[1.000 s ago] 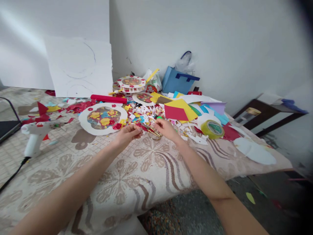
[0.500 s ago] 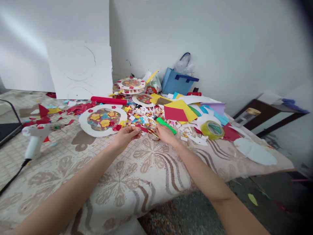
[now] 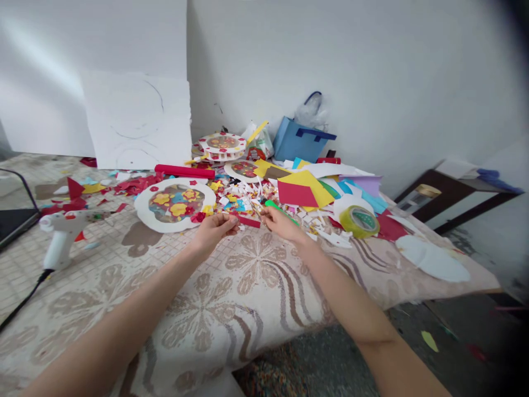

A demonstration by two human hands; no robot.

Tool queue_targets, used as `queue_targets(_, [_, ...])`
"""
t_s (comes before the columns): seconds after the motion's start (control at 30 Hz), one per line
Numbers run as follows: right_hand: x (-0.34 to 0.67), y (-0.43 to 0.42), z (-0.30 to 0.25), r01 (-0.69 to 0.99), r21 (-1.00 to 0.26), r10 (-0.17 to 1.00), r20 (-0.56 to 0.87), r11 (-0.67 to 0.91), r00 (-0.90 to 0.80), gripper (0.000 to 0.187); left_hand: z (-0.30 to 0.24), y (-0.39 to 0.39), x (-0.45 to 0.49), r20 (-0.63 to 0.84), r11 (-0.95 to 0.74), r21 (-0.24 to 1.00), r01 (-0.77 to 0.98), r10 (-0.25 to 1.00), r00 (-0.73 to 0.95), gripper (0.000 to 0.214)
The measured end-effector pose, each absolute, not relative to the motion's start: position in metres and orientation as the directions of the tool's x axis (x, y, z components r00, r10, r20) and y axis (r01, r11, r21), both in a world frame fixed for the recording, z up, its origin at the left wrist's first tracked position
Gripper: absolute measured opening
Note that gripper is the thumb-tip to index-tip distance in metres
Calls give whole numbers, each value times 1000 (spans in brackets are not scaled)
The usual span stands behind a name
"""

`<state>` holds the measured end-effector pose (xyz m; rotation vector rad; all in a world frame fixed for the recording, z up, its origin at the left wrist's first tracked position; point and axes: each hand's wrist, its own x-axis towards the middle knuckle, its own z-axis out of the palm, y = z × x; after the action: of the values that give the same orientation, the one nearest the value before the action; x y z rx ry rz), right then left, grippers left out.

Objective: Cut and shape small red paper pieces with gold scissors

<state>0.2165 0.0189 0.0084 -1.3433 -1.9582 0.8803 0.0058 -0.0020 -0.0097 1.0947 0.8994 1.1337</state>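
We are holding the red strip [image 3: 249, 221] between our two hands, its left end disappearing into our left hand [image 3: 225, 225] and its free end pointing toward our right hand [image 3: 265, 216]. The strip is lying almost level, dipping slightly at its right end, and it is ending just beside our right fingertips; we cannot tell whether it is touching them. Our left hand is closing on it in a pinch, thumb over bent fingers, leaving hardly any gap. Our right hand is curling, its thumb and fingers coming close together; something small is showing at its tips, too blurred for us to name, so we cannot tell whether that hand is gripping anything. Just behind our right hand a green piece [image 3: 270, 204] is lying partly hidden. Beyond both hands, white and coloured scraps [image 3: 243, 193] are covering part of the patterned surface [image 3: 258, 306]. To the left of our left hand we are seeing a white-rimmed disc [image 3: 176, 205] with yellow flowers, and farther left a glue gun [image 3: 60, 237] is standing on the surface. On the right, red card [image 3: 295, 194] is overlapping yellow card [image 3: 318, 186], and a roll of tape [image 3: 359, 221] is resting nearer the edge
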Motion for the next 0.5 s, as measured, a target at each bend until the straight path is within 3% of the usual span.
queue_targets(0.07, [213, 16, 13, 287, -944, 926, 44, 161, -376, 9, -8, -3, 6, -15, 68, 968, -242, 976, 217, 26])
queue_targets(0.17, [204, 11, 15, 79, -996, 898, -10, 27, -440, 17, -6, -6, 7, -19, 73, 968, -240, 975, 222, 27])
queue_targets(0.3, [193, 6, 11, -19, -1000, 879, -5, -16, -477, 22, -4, -8, 8, -7, 62, 972, -228, 972, 235, 29])
queue_targets(0.5, [181, -1, 5, -63, -998, 929, 48, 27, -366, 31, -5, -9, 10, 19, 43, 980, -197, 954, 301, 29])
